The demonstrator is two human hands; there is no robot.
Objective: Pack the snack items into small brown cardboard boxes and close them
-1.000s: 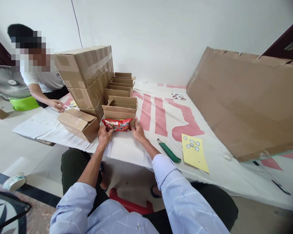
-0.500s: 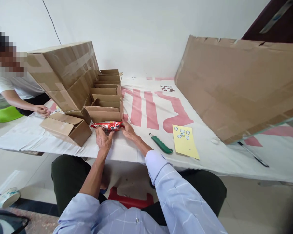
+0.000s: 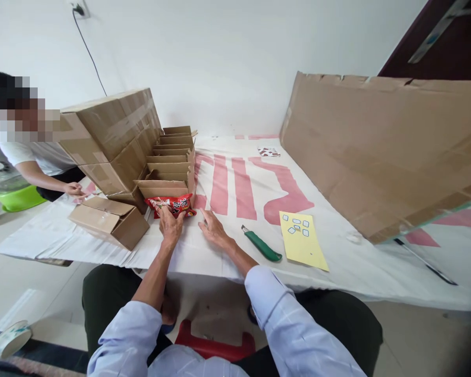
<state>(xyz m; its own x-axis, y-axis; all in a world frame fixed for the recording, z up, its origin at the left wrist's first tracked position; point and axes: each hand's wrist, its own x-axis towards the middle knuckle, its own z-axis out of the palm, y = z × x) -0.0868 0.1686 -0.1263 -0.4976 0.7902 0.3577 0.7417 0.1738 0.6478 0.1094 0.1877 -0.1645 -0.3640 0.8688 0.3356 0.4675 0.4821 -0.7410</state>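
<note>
A red snack packet (image 3: 176,203) with white and black lettering leans against the front of a row of open cardboard boxes (image 3: 170,166). My left hand (image 3: 170,225) is on the packet's lower side, with its fingers closed at the edge and the fingertips partly hidden. Just to the right, my right hand (image 3: 215,229) is off the packet, fingers apart and holding nothing. A green utility knife (image 3: 262,243) lies to the right of that hand, beside a yellow sheet (image 3: 304,240) with small drawn shapes.
Left of the row stand stacked, taped cartons (image 3: 115,131) and a small closed box (image 3: 109,220). A large cardboard panel (image 3: 384,152) stands at the right, with a thin dark rod (image 3: 427,262) near its foot. Another person's hand (image 3: 74,189) rests at the far left.
My right hand has let go of the packet's right end and drawn back to the right, opening. The packet now shows more of its front; my left hand stays on it.
</note>
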